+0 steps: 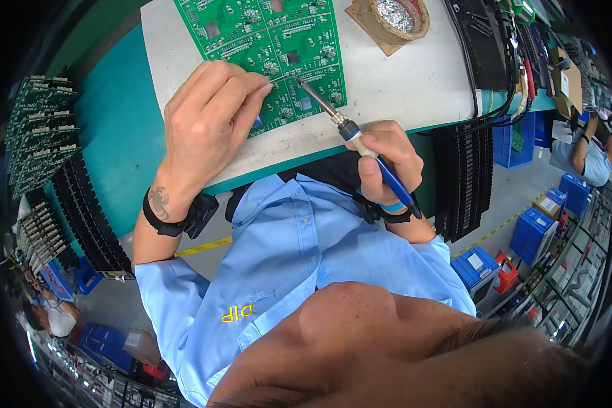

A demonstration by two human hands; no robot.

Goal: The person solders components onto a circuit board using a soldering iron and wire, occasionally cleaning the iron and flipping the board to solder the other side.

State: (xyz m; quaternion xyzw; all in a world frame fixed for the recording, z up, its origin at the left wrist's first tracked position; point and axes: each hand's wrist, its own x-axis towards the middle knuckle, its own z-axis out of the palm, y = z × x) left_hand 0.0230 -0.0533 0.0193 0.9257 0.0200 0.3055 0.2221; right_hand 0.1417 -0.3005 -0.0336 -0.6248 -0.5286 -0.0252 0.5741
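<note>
A soldering iron (347, 128) with a blue and white handle is gripped in my right hand (389, 158). Its metal tip slants up and left to a green circuit board panel (251, 51), meeting it near the middle of its lower part. My left hand (211, 119) is closed over the panel's lower left, thumb and forefinger pinched on a thin solder wire (280, 79) that reaches toward the iron's tip. Several repeated boards with dark square chips make up the panel. The left hand hides the panel's lower left corner.
A round container (400, 17) of silvery metal bits stands on a brown board at the back right. Black cables (466, 54) run down the right of the white mat (401, 88). Racks of circuit boards (41, 136) stand at the left. Co-workers sit at both far sides.
</note>
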